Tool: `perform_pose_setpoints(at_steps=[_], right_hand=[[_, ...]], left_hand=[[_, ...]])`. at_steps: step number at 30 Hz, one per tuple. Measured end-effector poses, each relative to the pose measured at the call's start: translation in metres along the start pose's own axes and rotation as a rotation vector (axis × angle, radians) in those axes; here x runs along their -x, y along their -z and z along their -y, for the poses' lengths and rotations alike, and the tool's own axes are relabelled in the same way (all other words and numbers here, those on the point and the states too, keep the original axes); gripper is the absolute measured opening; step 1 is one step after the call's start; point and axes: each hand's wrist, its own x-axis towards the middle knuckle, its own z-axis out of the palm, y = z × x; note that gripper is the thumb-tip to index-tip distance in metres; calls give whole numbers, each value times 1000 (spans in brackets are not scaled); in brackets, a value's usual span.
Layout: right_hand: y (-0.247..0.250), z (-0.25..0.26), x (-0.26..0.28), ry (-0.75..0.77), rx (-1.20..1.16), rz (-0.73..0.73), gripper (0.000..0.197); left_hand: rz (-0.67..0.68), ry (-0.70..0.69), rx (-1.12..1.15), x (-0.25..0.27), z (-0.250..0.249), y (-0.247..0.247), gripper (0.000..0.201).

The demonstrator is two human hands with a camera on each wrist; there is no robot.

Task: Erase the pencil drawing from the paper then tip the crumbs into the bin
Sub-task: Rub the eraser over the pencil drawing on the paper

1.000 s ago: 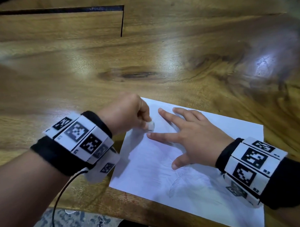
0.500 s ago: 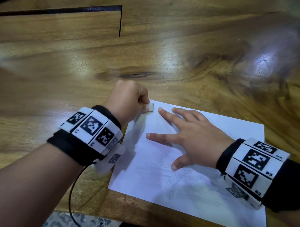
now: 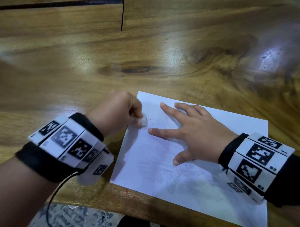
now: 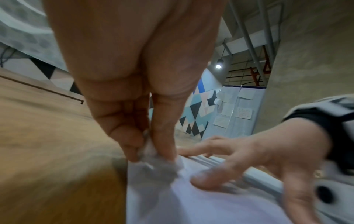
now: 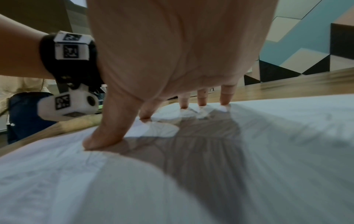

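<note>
1. Head view: glossy wooden worktop (image 3: 76, 68) with a dark knot beyond the paper (image 3: 216, 182). Left hand (image 3: 117, 112) at the paper's far-left corner, fingers curled, pinching a white eraser (image 3: 143, 121) down on the sheet. Right hand (image 3: 195, 132) flat on the paper's middle, fingers spread. Dark crumbs (image 3: 152, 121) just beside the eraser. Faint pencil arc (image 3: 178, 180) on the paper's near part, unerased.

2. Left wrist view: fingertips (image 4: 132, 150) clamped round the eraser (image 4: 159, 163), blurred, touching the paper (image 4: 201, 204) by its left edge.

3. Right wrist view: thumb and fingertips (image 5: 201, 100) pressed straight on the paper (image 5: 287, 144), holding nothing.

4. Judged partway through erasing: near lines left, crumbs not yet tipped, no bin in view.
</note>
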Motion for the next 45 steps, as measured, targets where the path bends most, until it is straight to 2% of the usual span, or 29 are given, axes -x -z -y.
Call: perform_pose_setpoints(at_steps=[2,5,7,12,16,20,23,25,28,30,33,38,39,43,45], right_hand=[[0,0,0,-1,0,3,83],[0,1,0,-2,10,-1,84],[0,2,0,-5,11,3,84],[2,1,0,-8,-8,11,84],[2,2,-1,-27,-52,9,88],[10,-6,-8,-150,-114,-47,101],[12,-9,-12,-164,-105,-68,103],[12,-9,-14,-164,-99,-70,105],[13,-10,-16,-165,-89,-67,107],[13,-10,-16,-161,-81,-68,107],[12,-11,-16,-154,-78,-67,108],[12,-12,-16,-151,-94,-59,108],[12,-12,-16,-149,-92,-57,108],[13,-11,-16,-154,-85,-50,108],[14,-11,-17,-154,-84,-46,108]], left_hand=[[18,1,7,2,2,0,13],[-136,20,82,-16,-2,0,10],[-183,12,78,-19,-4,0,12],[-20,21,-9,11,4,-1,11],[-68,1,-64,10,3,-3,4],[-102,-63,-135,15,2,-6,3],[-48,-14,-134,10,0,-2,5],[-3,37,-32,-1,-1,5,8],[-88,34,81,-21,-3,12,13],[-148,15,59,-29,-7,11,13],[-167,-17,15,-26,-8,4,10],[40,-20,16,6,-1,-4,14],[35,-11,27,4,-2,-3,14],[-120,-16,43,-24,-8,2,6],[-130,-28,8,-22,-9,0,7]])
